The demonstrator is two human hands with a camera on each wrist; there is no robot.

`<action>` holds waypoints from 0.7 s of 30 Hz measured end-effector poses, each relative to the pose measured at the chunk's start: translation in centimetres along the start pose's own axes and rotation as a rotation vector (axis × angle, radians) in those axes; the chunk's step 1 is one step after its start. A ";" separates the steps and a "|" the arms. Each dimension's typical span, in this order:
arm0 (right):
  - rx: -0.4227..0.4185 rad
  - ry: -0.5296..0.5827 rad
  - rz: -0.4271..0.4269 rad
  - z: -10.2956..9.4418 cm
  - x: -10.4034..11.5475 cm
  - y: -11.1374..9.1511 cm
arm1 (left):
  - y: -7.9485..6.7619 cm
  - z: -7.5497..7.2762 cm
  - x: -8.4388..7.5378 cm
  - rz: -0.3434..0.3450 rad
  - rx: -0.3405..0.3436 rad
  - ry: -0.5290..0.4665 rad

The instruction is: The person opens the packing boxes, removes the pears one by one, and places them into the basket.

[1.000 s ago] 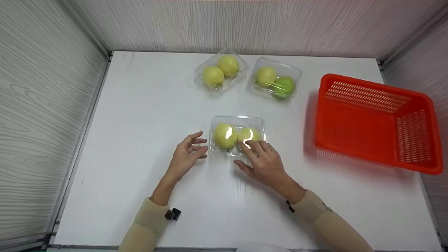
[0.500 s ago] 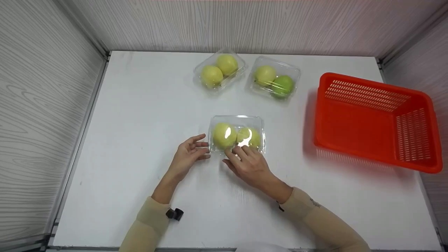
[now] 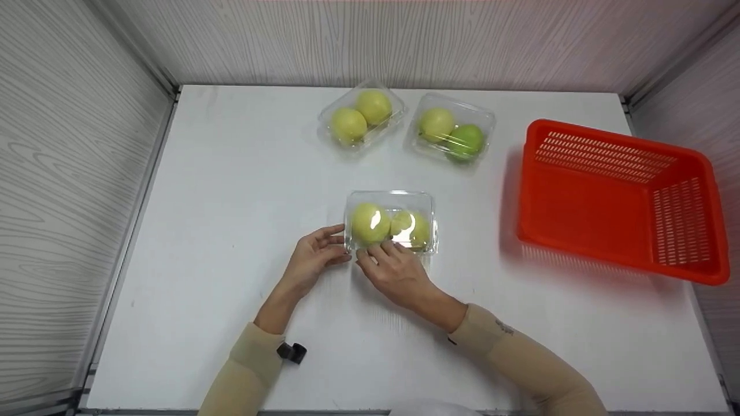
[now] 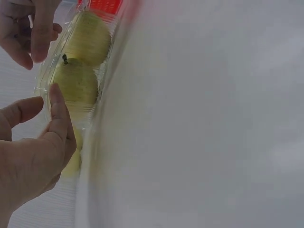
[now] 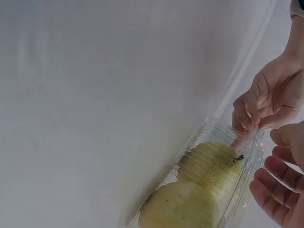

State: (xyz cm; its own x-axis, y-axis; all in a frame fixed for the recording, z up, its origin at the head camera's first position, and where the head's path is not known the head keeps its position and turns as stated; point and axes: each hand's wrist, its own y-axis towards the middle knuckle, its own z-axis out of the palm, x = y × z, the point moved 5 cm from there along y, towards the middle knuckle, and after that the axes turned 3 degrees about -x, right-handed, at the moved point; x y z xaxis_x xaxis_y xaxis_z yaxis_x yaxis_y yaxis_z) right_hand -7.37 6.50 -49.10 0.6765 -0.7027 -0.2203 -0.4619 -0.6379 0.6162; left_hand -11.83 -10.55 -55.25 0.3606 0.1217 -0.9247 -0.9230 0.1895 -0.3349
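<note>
- Because both hands meet at its near left corner, the clear plastic box (image 3: pixel 390 198) with two round, pale yellow-green fruits (image 3: pixel 370 223) inside probably lies square to the person for easy two-handed reach.
- The left hand (image 3: pixel 310 254) sets nearly straight fingers against the box's left end, thumb apart by the front corner, likely to steady it.
- The right hand (image 3: pixel 396 274) bends its fingers loosely at the front rim, thumb apart, holding nothing visible; whether they press, I cannot tell.
- The box rests on the white table (image 3: pixel 231 173), just beyond the right hand's fingertips and just right of the left hand's, seemingly braced rather than gripped.
</note>
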 end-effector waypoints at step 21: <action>-0.013 -0.128 -0.105 1.0 1.0 0.5 | 0.5 0.2 0.6 -0.028 0.017 -0.096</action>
State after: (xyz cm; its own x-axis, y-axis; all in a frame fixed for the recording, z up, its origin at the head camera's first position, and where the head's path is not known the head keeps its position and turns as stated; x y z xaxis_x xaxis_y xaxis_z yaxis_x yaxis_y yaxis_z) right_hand -7.43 5.18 -49.78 0.6416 -0.6676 -0.3778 -0.3847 -0.7061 0.5945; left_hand -12.05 -10.22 -55.96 0.3983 0.2085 -0.8932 -0.9101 0.2108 -0.3567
